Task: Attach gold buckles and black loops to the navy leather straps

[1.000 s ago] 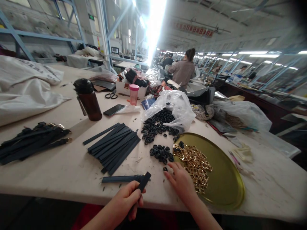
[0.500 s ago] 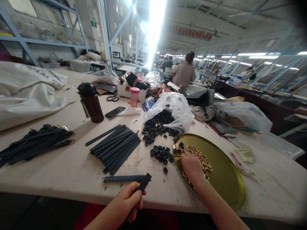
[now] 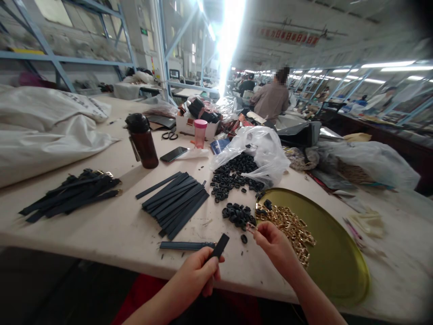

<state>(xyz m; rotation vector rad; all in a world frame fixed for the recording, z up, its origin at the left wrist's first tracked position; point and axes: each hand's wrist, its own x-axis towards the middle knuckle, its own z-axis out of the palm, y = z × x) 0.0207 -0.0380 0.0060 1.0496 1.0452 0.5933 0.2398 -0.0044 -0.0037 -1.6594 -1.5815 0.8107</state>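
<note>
My left hand (image 3: 202, 270) is closed around a dark strap (image 3: 220, 246), its short end poking up past the thumb at the table's front edge. Between the fingertips of my right hand (image 3: 275, 243) is a small gold buckle (image 3: 251, 228), held just off the left rim of a round gold tray (image 3: 338, 253). Many gold buckles (image 3: 291, 223) lie heaped in that tray. Small black loops (image 3: 237, 214) form a pile left of my right hand, and one single loop (image 3: 244, 239) lies nearer. Behind my left hand a finished-looking strap (image 3: 186, 245) rests flat.
Flat dark straps (image 3: 176, 198) lie stacked mid-table; buckled straps (image 3: 74, 192) are bunched at the left. A clear plastic bag (image 3: 267, 153) spills more black loops. Farther back stand a brown bottle (image 3: 144, 144), a phone (image 3: 174, 154), a pink cup (image 3: 200, 135) and scissors (image 3: 169, 134). Beyond is a person (image 3: 270, 99).
My right hand has come up out of the buckle heap and moved toward the tray's left rim with a gold buckle. My left hand still grips the strap. The view has shifted slightly.
</note>
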